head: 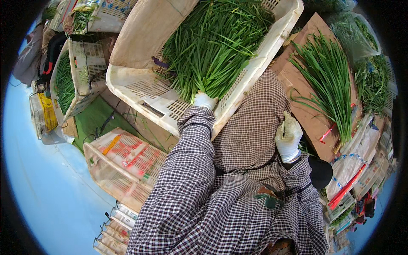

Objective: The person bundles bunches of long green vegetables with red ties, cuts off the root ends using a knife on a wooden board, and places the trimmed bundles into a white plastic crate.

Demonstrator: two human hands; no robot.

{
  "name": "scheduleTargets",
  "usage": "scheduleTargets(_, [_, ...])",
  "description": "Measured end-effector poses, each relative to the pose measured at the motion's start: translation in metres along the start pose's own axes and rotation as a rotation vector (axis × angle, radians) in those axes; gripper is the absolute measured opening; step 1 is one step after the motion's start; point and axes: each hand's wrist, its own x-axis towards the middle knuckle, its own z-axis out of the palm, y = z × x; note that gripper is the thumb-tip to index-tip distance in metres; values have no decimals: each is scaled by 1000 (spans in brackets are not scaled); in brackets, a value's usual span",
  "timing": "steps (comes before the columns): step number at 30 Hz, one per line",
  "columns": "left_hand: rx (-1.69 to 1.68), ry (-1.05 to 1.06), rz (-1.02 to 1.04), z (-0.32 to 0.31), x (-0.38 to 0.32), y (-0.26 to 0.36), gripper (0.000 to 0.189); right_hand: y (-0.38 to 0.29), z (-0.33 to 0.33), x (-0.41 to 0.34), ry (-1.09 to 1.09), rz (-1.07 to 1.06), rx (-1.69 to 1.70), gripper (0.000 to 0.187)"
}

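Observation:
My left hand [205, 100], in a white glove, reaches into a large white plastic crate [149, 92]. Its fingers close around the stem ends of some garlic chives [216, 60]; the fingertips are partly hidden among the leaves. The loose green leaves fan away from the hand and fill much of the crate. My right hand [288, 137], in a stained white glove, is beside my knee with fingers curled and thumb against them. Nothing plainly shows in its grip. To its right, a bunch of garlic chives [331, 83] lies on a brown board [302, 76].
Red strips [327, 134] lie by the bunch. Clear bags of greens [360, 41] stand far right. To the left are a crate of greens [87, 63], a green cloth [98, 118] and a tipped crate [127, 162]. Another person [30, 57] is at upper left.

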Motion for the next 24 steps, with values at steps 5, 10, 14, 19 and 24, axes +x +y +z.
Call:
scheduleTargets(5, [-342,-305,65,-32,4,-12,99,7,4,3,29,-32,-11,41])
scheduleTargets(10, [-631,-546,-74,-3,39,-31,102,9,5,0,2,-37,7,45])
scheduleTargets(14, [-651,-447,-26,-34,-16,-2,88,9,5,0,9,-11,18,47])
scheduleTargets(19, [-789,-664,-169,-37,3,-13,53,11,10,2,37,-28,19,49])
scheduleTargets(24, [-753,-568,-134,-35,-4,-5,49,9,7,4,26,-14,-22,49])
